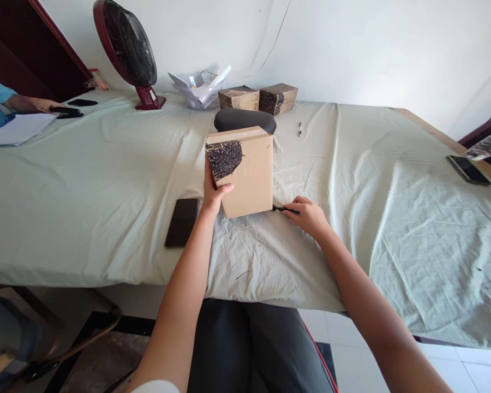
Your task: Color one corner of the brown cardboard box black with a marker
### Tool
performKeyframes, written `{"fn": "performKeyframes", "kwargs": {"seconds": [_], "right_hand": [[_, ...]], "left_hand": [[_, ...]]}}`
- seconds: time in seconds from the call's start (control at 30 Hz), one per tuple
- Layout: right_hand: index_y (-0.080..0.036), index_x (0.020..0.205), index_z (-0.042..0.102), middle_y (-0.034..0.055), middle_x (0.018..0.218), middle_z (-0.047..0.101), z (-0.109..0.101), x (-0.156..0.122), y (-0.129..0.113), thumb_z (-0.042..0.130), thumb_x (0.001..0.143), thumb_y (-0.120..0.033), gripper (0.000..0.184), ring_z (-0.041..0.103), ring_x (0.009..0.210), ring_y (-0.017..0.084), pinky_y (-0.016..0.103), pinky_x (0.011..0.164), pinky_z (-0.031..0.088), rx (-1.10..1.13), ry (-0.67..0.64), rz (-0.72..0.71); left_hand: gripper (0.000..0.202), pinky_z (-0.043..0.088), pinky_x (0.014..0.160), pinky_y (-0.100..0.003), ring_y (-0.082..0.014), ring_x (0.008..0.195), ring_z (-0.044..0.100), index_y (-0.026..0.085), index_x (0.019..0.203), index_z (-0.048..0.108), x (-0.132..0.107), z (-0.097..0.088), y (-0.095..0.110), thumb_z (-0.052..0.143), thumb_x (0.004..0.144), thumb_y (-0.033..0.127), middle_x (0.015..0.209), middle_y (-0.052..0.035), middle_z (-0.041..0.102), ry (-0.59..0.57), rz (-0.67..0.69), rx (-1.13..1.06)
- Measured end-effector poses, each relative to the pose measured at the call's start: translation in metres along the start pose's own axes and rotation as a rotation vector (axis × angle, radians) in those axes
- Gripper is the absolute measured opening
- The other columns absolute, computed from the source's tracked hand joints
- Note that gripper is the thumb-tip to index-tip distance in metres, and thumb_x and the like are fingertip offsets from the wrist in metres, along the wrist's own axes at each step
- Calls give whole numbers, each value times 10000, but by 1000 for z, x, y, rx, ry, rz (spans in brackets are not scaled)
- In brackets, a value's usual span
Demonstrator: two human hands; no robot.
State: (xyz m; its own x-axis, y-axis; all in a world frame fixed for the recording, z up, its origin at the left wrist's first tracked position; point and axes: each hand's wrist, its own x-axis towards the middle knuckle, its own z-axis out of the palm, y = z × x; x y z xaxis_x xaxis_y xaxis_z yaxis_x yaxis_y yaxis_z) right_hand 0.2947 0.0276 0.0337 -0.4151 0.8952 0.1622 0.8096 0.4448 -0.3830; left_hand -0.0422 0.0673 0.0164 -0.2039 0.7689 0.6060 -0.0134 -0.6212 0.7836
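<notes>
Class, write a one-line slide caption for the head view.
Left hand grips a partly black-patterned tan cardboard box; right hand holds a slim black tool beside it.

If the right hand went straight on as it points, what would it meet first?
Probably the cardboard box: the slim dark tool in the right hand points at its lower right corner. Whether the tip already touches is unclear.

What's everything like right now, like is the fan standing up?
Held box: in the left hand, partly black
Black tool: gripped in the right hand
Near phone: flat, screen dark
Right phone: flat
Fan: upright; can't tell if spinning
Basket: loaded, things sticking out
Back boxes: partly black
Cloth: wrinkled
</notes>
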Motion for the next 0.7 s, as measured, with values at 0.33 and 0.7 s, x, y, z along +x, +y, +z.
{"fn": "performKeyframes", "kwargs": {"seconds": [0.33,0.7], "right_hand": [[-266,1255,771,144,1207,643,26,11,-20,517,1080,-377,327,618,1117,327,475,948,522,-94,27,-89],[-253,1219,753,156,1200,652,28,9,-23,571,1014,-383,303,574,1098,349,475,901,506,-117,101,-28]], "left_hand": [[1289,360,1314,-587,-411,1516,523,316,1704,320,0,0,-4,910,594,598,1521,-118,618,20,-8,-66],[1324,350,1321,-582,-430,1601,411,327,1714,290,1,1,-1,920,596,651,1597,-123,559,-2,-15,-60]]}}
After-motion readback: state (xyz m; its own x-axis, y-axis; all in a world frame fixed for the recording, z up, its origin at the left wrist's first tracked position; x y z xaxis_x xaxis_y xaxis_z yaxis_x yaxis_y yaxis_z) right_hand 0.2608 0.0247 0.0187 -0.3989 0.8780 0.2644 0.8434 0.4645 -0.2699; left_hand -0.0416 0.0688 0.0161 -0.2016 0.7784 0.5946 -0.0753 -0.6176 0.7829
